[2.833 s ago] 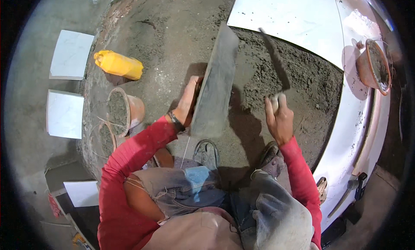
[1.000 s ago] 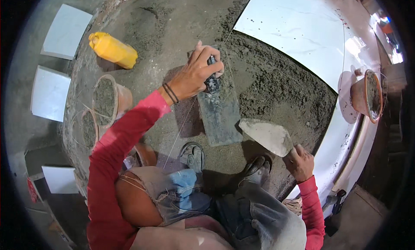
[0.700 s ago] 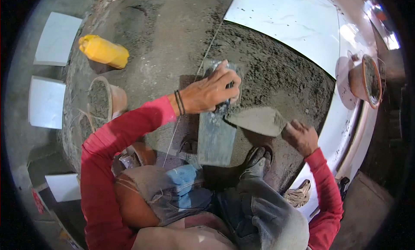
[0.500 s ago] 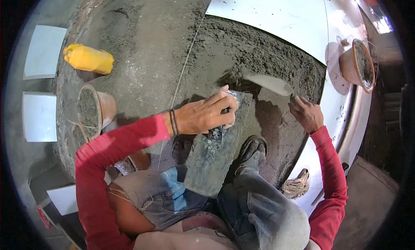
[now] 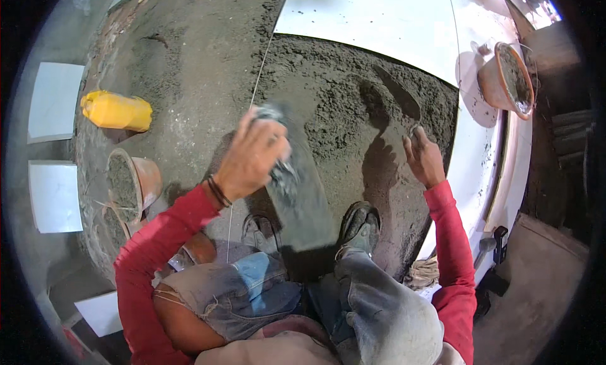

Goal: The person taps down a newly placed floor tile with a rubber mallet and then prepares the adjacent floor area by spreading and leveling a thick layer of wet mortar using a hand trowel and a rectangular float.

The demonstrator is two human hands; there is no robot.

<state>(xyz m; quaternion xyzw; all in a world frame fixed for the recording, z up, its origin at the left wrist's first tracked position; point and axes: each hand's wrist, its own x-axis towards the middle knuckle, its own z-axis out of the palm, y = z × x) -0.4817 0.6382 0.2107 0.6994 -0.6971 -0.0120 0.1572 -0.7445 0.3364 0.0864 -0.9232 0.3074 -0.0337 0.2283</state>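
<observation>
My left hand, blurred by motion, is closed on the handle of a long grey float, whose blade slants down toward my feet. To the right, my right hand grips a trowel, its dark blade angled up and left over rough wet mortar. A large white tile borders the mortar at the top. A taut string runs along the left side of this patch and passes behind my left hand.
A yellow jug and tubs of mortar lie left, near stacked white tiles. Another tub stands on the white tiling at right, with a crumpled rag and a black tool lower down.
My left hand with the float has moved up and left from half a second ago. The trowel has swung from lying crosswise, pale face showing, to pointing up with a dark blade.
</observation>
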